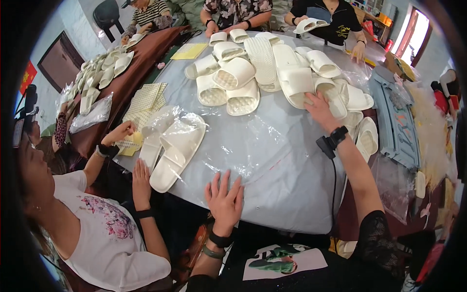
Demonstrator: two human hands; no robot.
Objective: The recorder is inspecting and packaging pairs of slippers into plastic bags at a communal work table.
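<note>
Head view showed the right hand [319, 109] stretched across the tabletop [272, 165], fingers spread and laid on a white slipper [296, 82] at the near edge of the slipper pile [272, 73] toward the far side. That slipper lay sole-down, touching its neighbours; whether the fingers gripped it or only rested on it could not be told. The pile held roughly fifteen white slippers, some upside down with dimpled soles showing, though overlap made an exact count uncertain. The left hand [224, 197] lay flat and open, fingers fanned, on the grey plastic sheet near the tabletop's near edge, holding nothing.

Toward the left edge sat one clear plastic bag [177, 141] with a pair of white slippers inside. A neighbouring person's hand [141, 182] rested beside that bag, and their other hand [119, 132] was at a stack of yellowish dotted cards [146, 100]. One yellow rectangular sheet [189, 50] lay at the far left corner. Beyond the left edge, on a brown table [141, 58], another row of white slippers [104, 70] ran along, with one more clear bag [92, 114] near it. Three more people sat at the far edge; one held a single slipper [311, 24]. Loose clear bags [394, 185] hung off the right edge beside a pale blue flat piece [396, 121].
</note>
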